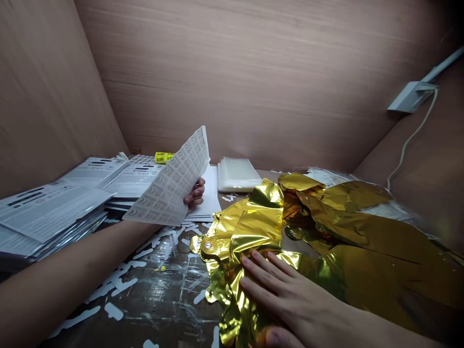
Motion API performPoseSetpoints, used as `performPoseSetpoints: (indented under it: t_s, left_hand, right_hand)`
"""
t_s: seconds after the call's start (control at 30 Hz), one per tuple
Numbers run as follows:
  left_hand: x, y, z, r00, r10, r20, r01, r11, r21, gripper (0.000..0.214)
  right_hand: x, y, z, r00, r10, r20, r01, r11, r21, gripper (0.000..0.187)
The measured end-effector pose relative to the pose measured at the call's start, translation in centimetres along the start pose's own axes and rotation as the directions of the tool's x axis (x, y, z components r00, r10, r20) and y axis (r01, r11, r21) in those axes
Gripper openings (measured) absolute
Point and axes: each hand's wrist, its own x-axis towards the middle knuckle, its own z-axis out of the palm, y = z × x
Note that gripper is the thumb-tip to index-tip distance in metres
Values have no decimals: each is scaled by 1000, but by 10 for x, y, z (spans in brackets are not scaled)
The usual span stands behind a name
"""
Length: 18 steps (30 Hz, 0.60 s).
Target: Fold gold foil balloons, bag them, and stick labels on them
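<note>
My left hand (196, 194) is closed on the edge of a sheet of printed stickers (170, 181), which it holds up at a slant above the table. Rows of small grey prints cover the sheet. Flat on a pile of shiny gold foil balloons (259, 212) lies my right hand (279, 285), its fingers stretched out. The foil is flat and creased, with rounded tabs along its left side. More gold foil (362, 232) spreads over the right part of the table.
Stacks of printed cards in clear sleeves (54, 208) stand at left. Behind are a yellow label piece (164, 157), white paper (210, 193) and a stack of translucent bags (239, 174). White paper scraps (123, 285) litter the table. A power socket with a cable (413, 96) hangs on the right wall.
</note>
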Motion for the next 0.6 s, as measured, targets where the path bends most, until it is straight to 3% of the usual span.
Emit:
performPoseSetpoints:
  t_s: [0.13, 0.27, 0.43, 0.6]
  left_hand:
    - [1, -1, -1, 998, -56, 7, 56, 998, -8, 46]
    - [0, -3, 2, 997, -76, -2, 76, 997, -12, 42]
    - [-1, -5, 4, 998, -64, -16, 64, 998, 7, 50]
    - [0, -4, 5, 998, -61, -20, 63, 996, 71, 58]
  right_hand:
    - [24, 6, -3, 993, 112, -22, -111, 991, 68, 75]
    - [53, 35, -8, 975, 210, -69, -209, 978, 21, 75]
    - [87, 59, -11, 899, 402, -172, -414, 910, -39, 85]
    - [105, 49, -9, 910, 373, -180, -384, 923, -33, 92]
